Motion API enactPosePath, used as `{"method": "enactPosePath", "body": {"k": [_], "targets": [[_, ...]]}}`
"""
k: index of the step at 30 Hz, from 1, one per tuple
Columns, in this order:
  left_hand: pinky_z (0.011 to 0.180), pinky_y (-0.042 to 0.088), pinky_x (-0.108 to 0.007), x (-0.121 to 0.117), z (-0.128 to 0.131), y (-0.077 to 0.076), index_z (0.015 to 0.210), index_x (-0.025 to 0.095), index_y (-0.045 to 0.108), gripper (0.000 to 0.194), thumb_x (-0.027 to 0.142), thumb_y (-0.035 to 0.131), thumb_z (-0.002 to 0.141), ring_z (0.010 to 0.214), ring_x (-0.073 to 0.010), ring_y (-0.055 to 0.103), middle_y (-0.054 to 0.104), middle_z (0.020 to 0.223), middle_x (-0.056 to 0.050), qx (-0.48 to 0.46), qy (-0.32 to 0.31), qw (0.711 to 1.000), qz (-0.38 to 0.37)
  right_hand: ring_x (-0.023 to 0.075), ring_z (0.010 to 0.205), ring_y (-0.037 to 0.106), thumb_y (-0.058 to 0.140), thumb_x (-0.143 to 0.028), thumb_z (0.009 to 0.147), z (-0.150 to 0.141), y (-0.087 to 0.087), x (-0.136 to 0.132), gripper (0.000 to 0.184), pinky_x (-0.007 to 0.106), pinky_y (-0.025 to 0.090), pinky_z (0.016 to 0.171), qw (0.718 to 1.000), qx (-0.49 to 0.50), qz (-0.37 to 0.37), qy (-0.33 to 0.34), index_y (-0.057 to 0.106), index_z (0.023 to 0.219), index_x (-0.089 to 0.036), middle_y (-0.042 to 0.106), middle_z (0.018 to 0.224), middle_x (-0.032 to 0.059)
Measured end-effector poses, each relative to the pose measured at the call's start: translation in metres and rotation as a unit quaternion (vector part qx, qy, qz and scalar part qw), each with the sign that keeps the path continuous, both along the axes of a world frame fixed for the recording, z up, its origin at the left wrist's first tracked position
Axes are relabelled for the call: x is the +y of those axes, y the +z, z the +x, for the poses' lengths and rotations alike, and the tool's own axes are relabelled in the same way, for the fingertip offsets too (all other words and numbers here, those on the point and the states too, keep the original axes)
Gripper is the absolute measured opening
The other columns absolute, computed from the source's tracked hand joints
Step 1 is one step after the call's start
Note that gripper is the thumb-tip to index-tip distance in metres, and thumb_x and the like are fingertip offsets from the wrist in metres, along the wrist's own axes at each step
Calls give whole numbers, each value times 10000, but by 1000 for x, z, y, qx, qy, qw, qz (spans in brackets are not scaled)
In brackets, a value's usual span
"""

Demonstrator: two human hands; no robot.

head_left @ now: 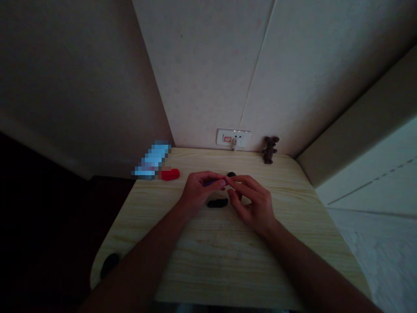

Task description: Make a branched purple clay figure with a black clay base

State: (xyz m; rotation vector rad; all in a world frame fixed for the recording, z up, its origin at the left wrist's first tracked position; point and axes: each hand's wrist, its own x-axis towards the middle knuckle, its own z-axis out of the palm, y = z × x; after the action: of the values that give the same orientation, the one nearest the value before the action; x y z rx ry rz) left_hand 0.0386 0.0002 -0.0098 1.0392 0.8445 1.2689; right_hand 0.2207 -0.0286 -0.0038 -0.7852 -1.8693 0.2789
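My left hand (198, 189) and my right hand (252, 202) meet fingertip to fingertip above the middle of a light wooden table (208, 256). Between the left fingers shows a small bluish-purple object (211, 183), pinched there; the right fingertips touch its end. The light is dim and I cannot name the object. Just below the hands a small flat black object (217, 203) lies on the table. Another small dark thing (231, 174) peeks out behind the fingertips.
A red object (170, 174) lies at the table's back left beside a blurred blue patch (152, 161). A wall socket (233, 138) with a plug sits at the back wall, a dark brown figure (269, 149) to its right. A black object (110, 264) rests at the front left corner.
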Motion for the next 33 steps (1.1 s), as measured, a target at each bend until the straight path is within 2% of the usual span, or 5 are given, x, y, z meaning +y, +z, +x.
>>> {"method": "enactPosePath", "body": {"k": [2,7,17,24,33], "targets": [[746,620,-272,1,-1,-1,829,180,852,248,318,967,658,716,-161,757,832,827,-63,5,3,1000,3,158,746,710,664,-108,949,0,-1,0,358,282,612,608,1000,-3,-3,1,751,1282,-206,731,1124,126],[752,617,-285,0,-1,-2,883,182,857,256,339,945,701,724,-167,752,830,840,-61,11,8,1000,13,111,645,657,636,-107,966,0,-2,-1,436,281,610,594,1000,-5,-23,8,697,1379,-230,697,1204,135],[718,612,-295,0,2,2,871,178,851,296,357,960,662,687,-164,742,830,864,-67,-27,18,999,-10,103,663,628,620,-152,992,-3,-4,-3,581,292,632,630,996,-6,-70,46,553,1547,-313,637,1297,131],[701,598,-273,-1,5,4,864,164,847,315,400,952,683,656,-138,714,820,822,-68,-70,4,997,-34,110,678,622,612,-155,993,-4,-5,-4,641,307,641,642,994,8,-87,57,485,1597,-328,608,1345,144],[723,599,-279,-1,6,3,873,152,834,339,458,903,745,655,-135,689,801,783,-65,-42,3,999,-32,110,682,618,616,-153,984,-4,-6,-3,653,305,644,641,994,7,-93,57,481,1599,-327,604,1351,140]]}}
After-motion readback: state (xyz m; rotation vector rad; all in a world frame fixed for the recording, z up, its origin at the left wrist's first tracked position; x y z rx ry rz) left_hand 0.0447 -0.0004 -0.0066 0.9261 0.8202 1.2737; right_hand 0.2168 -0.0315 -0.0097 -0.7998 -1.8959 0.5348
